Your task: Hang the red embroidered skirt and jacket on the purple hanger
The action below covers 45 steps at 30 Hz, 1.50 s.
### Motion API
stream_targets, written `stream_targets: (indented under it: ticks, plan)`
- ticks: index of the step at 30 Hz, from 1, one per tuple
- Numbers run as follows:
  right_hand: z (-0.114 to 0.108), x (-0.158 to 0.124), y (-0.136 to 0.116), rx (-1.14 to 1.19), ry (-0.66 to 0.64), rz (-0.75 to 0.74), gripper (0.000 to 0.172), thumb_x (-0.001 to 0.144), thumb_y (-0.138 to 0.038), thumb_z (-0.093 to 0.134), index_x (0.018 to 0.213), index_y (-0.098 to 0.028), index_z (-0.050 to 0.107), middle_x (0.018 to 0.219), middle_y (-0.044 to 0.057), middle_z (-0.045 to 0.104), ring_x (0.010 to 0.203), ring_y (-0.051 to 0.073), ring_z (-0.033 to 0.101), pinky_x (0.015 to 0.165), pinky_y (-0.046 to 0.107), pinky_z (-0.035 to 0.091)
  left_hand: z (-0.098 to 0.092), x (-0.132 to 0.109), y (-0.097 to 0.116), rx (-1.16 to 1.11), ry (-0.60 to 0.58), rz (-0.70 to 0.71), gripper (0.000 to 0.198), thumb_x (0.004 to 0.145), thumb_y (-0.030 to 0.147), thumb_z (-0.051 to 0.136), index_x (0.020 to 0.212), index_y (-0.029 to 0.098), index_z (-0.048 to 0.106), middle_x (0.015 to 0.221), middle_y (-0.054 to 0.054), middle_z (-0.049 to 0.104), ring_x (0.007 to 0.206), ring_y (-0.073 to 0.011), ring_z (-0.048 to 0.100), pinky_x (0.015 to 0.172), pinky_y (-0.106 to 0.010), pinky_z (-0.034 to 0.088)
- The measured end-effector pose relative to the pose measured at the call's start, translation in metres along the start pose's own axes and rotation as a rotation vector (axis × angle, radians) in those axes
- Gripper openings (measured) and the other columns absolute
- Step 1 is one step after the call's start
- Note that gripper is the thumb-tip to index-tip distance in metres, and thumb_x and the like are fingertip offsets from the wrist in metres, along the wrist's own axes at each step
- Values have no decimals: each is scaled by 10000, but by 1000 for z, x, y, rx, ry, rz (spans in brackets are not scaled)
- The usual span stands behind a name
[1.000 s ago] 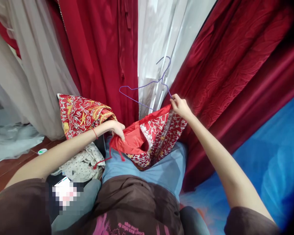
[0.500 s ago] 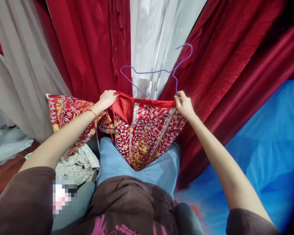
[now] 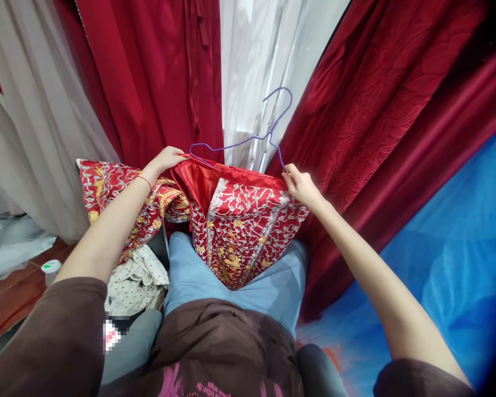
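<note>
A red skirt (image 3: 242,226) with silver and gold embroidery is stretched by its plain red waistband between my hands, its lower part lying on my lap. My left hand (image 3: 168,159) pinches the waistband at its left end. At the right end, my right hand (image 3: 301,187) is closed on the band and the arm of a purple wire hanger (image 3: 248,140). The hanger's hook points up, and its lower part dips behind or into the waistband. Another piece of embroidered red cloth (image 3: 103,184) spreads out beneath my left forearm; whether it joins the skirt is hidden.
Dark red garments (image 3: 149,71) hang ahead, with more red cloth (image 3: 380,105) to the right. White sheer fabric (image 3: 248,60) hangs between them. Blue tulle (image 3: 450,264) lies at lower right. Dotted white cloth (image 3: 136,281) and a white-capped bottle (image 3: 52,269) are at my left.
The hanger has moved left and down, closer to the waistband. My left hand has shifted slightly left, and my right hand left and a little lower. The band's left side gapes wider.
</note>
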State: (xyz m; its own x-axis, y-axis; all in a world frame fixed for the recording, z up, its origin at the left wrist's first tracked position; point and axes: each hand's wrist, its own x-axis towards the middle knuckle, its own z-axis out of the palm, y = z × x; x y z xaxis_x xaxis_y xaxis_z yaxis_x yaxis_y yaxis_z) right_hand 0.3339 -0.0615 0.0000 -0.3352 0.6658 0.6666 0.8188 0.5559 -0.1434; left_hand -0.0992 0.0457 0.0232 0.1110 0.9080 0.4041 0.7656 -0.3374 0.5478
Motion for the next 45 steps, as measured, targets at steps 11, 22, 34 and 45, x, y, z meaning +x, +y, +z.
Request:
stream_targets:
  ticks: [11, 22, 34, 45]
  plan:
    - [7, -24, 12, -251, -96, 38, 381, 987, -383, 325, 1154, -144, 571, 659, 91, 654, 545, 237, 594, 537, 290, 325, -6, -20, 14, 613, 40, 289, 385, 958, 502, 481, 1035, 220, 730, 989, -123, 755, 977, -286, 699, 802, -321, 464]
    - [4, -22, 13, -275, -58, 123, 362, 987, -370, 327, 1147, -161, 576, 734, 120, 709, 613, 272, 648, 563, 306, 368, 7, -18, 62, 462, 127, 200, 353, 935, 473, 529, 909, 186, 733, 905, -128, 734, 919, -288, 682, 821, -352, 480]
    - [-46, 34, 29, -94, 50, 67, 246, 966, -365, 448, 1012, -200, 624, 764, 94, 724, 627, 241, 615, 651, 332, 436, -15, 11, 114, 315, 276, 114, 286, 891, 446, 593, 906, 183, 706, 920, -129, 695, 1007, -322, 629, 909, -394, 460]
    - [-12, 25, -17, -299, -34, 55, 337, 1000, -323, 389, 1179, -157, 621, 845, 133, 746, 705, 260, 669, 614, 304, 415, -13, -31, 66, 397, 192, 53, 186, 878, 373, 582, 836, 218, 677, 907, -115, 724, 914, -292, 672, 817, -355, 483]
